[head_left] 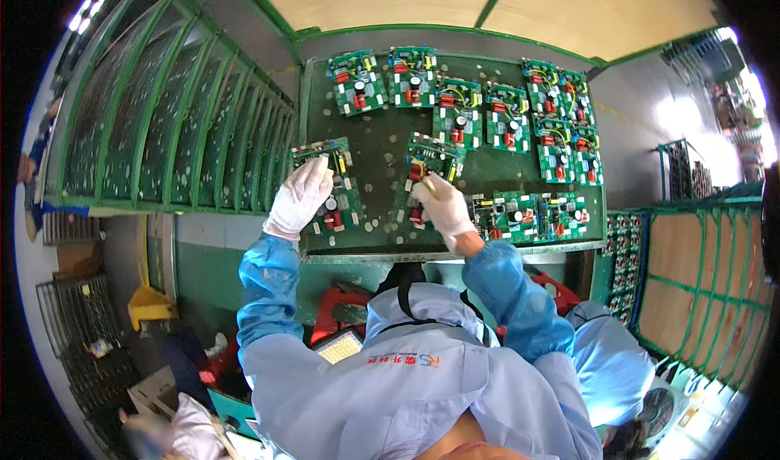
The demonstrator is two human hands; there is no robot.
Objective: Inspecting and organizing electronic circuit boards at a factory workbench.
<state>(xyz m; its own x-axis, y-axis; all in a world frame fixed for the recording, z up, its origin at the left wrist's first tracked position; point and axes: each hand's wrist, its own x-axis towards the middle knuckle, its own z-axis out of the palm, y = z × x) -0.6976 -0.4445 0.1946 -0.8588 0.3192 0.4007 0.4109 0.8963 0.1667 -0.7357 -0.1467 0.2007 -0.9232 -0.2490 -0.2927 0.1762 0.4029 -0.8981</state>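
Note:
My left hand (301, 196), in a white glove, lies over the left side of a green circuit board (348, 203) on the dark worktable (378, 127). Its fingers are bent together at that board's upper part. My right hand (445, 208), also gloved, is over the right side of another circuit board (421, 147). The right fingers are curled in, with a small yellowish bit showing at them; what it is I cannot make out. Both boards carry red parts, a round white-topped part and yellow pieces.
More circuit boards (508, 119) lie along the table's far side and right, with several at the near right (528, 216). A green barred rack (179, 110) stands left. Another rack (707, 289) stands right, beside stacked boards (624, 257). Red stools (337, 310) and other people are nearby.

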